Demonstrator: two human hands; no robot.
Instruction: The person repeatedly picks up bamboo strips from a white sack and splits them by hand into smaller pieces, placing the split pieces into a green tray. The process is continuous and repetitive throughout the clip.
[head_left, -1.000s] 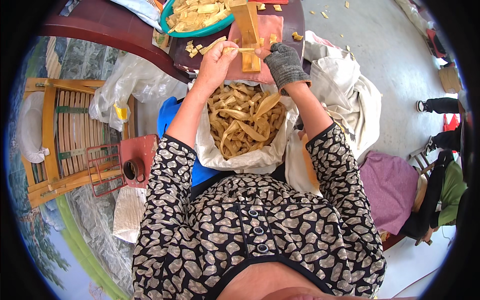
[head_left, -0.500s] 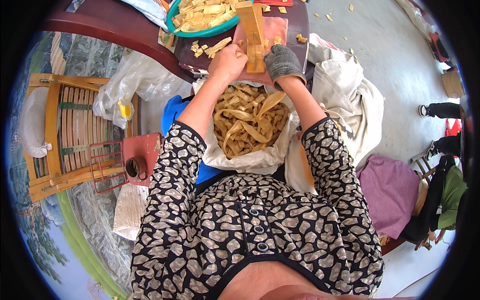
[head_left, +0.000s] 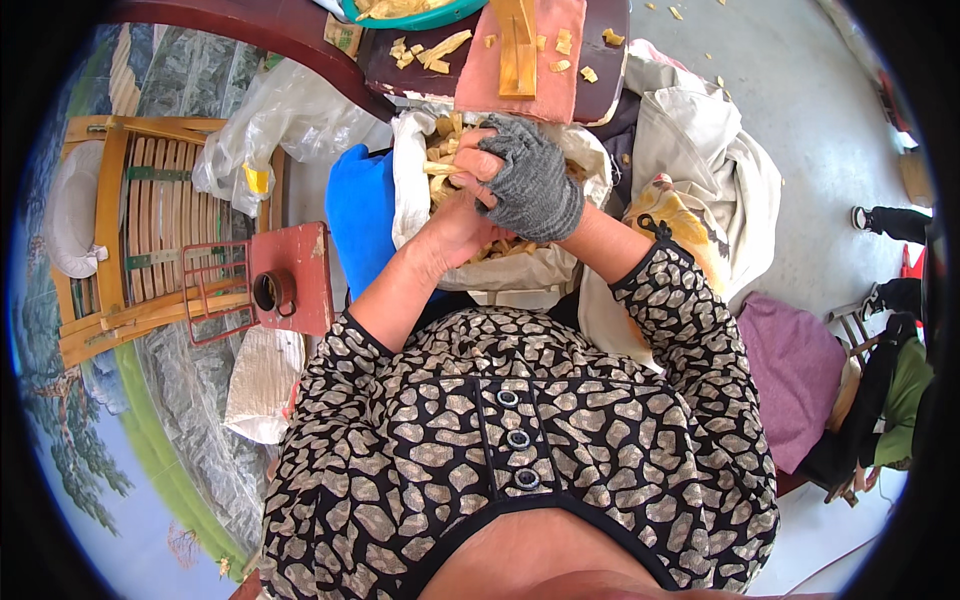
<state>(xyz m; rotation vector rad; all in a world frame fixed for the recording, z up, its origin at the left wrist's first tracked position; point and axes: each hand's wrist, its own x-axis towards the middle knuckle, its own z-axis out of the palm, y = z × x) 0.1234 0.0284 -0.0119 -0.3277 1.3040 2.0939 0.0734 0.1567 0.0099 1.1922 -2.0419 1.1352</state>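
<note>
Over a white sack (head_left: 408,190) of dried tan strips (head_left: 505,250), my two hands are closed together. My bare left hand (head_left: 455,225) lies below and to the left. My right hand (head_left: 535,180) wears a grey knit glove with bare fingertips, and its fingers curl over the left one. A pale yellow dried strip (head_left: 440,168) juts out to the left from between the fingers; the rest of it is hidden. Beyond the sack, an upright wooden tool (head_left: 517,60) stands on a pink cloth (head_left: 555,95), with cut pieces (head_left: 588,74) around it.
A dark red table (head_left: 605,100) carries the cloth and a teal basin (head_left: 440,20) of pieces. To the left are a red stool (head_left: 310,265) with a brown mug (head_left: 272,292) and a bamboo chair (head_left: 115,240). Pale cloth (head_left: 700,150) lies right; another person's legs (head_left: 895,225) show far right.
Both hands have come back from the wooden tool toward me, down over the sack, and closed together. The view has shifted, so the table and basin sit higher in the picture.
</note>
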